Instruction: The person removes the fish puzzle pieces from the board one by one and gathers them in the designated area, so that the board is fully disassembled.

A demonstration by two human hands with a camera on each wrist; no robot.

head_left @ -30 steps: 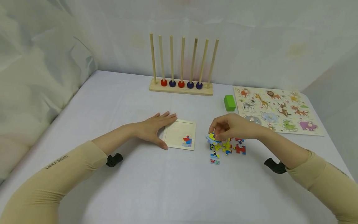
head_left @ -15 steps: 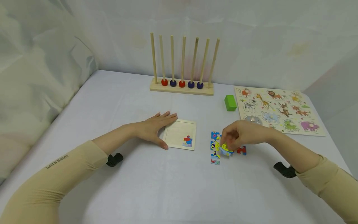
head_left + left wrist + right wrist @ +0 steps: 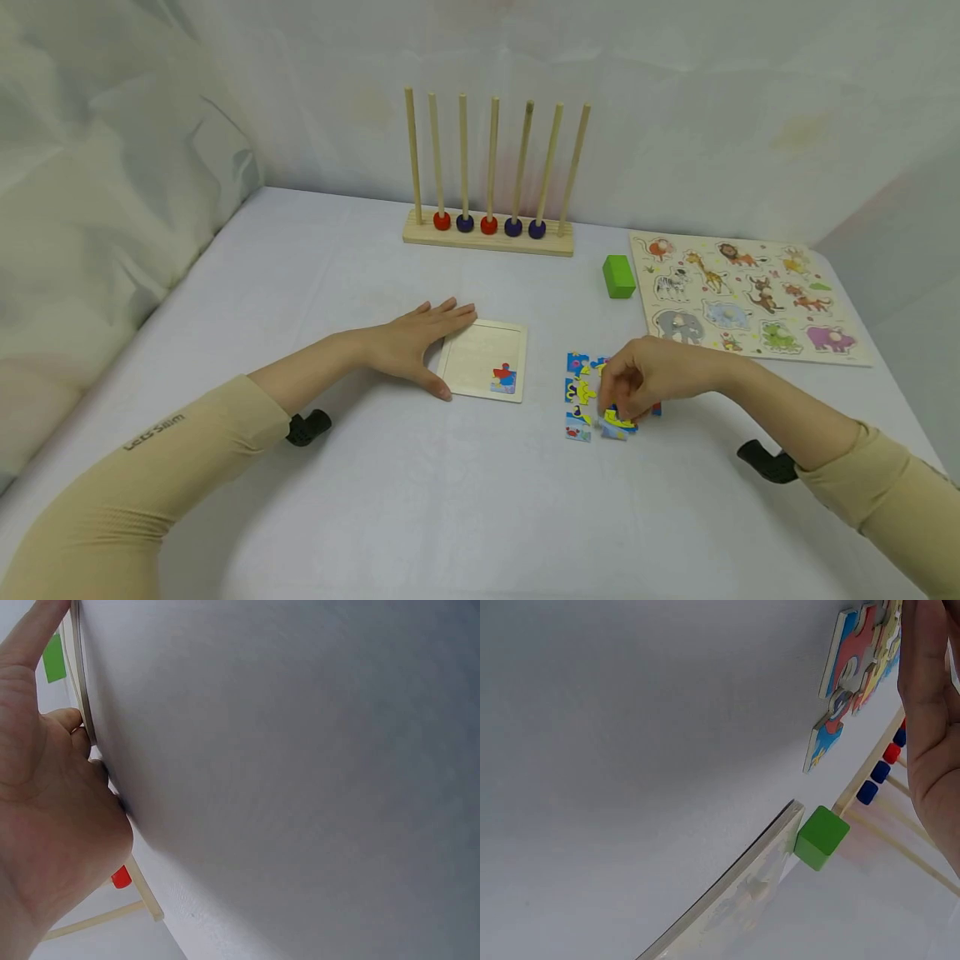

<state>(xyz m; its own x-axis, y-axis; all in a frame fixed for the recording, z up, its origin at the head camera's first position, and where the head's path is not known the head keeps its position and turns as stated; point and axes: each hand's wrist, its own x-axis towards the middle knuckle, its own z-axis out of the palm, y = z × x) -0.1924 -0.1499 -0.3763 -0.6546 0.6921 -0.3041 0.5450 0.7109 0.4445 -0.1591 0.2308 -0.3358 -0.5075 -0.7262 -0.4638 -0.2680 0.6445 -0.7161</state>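
My left hand [image 3: 408, 343] lies with spread fingers against the left side of a small square wooden puzzle frame [image 3: 476, 354]. One red and blue jigsaw piece [image 3: 504, 377] sits in the frame's near right corner. To the right, my right hand [image 3: 656, 371] pinches a yellow and light blue jigsaw piece [image 3: 617, 432] low over the table, at the near side of a cluster of loose pieces. A column of blue and yellow pieces [image 3: 577, 392] lies left of those fingers. Part of the cluster is hidden under the hand; red and blue pieces [image 3: 851, 656] show in the right wrist view.
At the back stands a wooden bead rack [image 3: 487, 240] with upright rods and several red and dark blue beads. A green block [image 3: 618, 277] lies beside an animal puzzle board [image 3: 750, 292] at the right. White cloth [image 3: 337, 500] covers the table.
My right hand has moved right and toward me, carrying the yellow and light blue piece from over the left column to the cluster's near side. My left hand has stayed still.
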